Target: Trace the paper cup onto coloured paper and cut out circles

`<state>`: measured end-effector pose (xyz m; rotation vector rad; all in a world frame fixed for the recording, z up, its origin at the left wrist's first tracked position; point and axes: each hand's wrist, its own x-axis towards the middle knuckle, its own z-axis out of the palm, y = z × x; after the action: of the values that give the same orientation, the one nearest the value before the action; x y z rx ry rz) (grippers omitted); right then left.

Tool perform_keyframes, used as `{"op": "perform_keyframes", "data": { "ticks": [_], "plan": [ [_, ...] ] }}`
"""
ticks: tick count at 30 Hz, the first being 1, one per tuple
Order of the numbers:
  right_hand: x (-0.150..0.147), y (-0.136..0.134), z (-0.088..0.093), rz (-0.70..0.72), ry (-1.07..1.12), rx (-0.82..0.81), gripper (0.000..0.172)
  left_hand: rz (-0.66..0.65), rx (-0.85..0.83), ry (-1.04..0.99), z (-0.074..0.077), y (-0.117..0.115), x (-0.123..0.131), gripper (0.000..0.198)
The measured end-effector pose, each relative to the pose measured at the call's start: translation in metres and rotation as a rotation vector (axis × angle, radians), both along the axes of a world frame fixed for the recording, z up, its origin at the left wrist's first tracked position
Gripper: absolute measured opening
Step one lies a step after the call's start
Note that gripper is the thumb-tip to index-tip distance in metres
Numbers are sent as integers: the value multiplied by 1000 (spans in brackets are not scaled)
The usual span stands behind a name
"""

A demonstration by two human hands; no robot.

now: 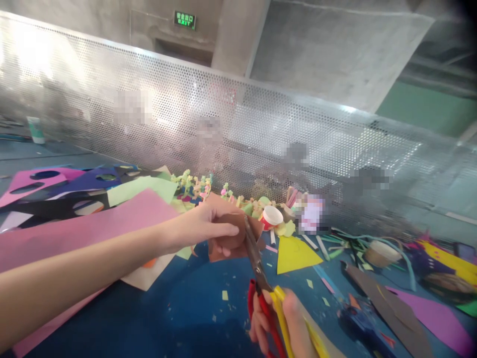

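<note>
Brown paper [231, 231] is pinched between the thumb and fingers of my left hand [208, 226], held above the blue table. My right hand [276, 318] grips scissors [257, 258] with red and yellow handles. The scissor blades point up and away from me, at the right edge of the brown paper, one blade overlapping it. A piece of yellow paper [298, 256] lies just right of the blades. Beyond my left hand stands a red and white paper cup [272, 218].
Pink paper [112, 233] and cut sheets cover the left side. A phone [313, 214] leans near the perforated metal screen [179, 114]. At right lie a blue glue gun [367, 330], brown strips [387, 308] and purple paper [436, 318]. Paper scraps dot the blue table [167, 308].
</note>
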<state>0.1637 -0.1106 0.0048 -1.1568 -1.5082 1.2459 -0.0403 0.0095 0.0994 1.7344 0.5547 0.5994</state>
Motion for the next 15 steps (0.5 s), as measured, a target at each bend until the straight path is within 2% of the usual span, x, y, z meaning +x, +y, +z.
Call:
{"op": "perform_keyframes", "data": {
  "ticks": [9,15],
  "plan": [
    [5,10,2,74,-77,83,71,-17,122,83,2,-2,0,22],
    [8,16,10,101,-155,42,69,-96,144,89,1,1,-2,25]
  ]
}}
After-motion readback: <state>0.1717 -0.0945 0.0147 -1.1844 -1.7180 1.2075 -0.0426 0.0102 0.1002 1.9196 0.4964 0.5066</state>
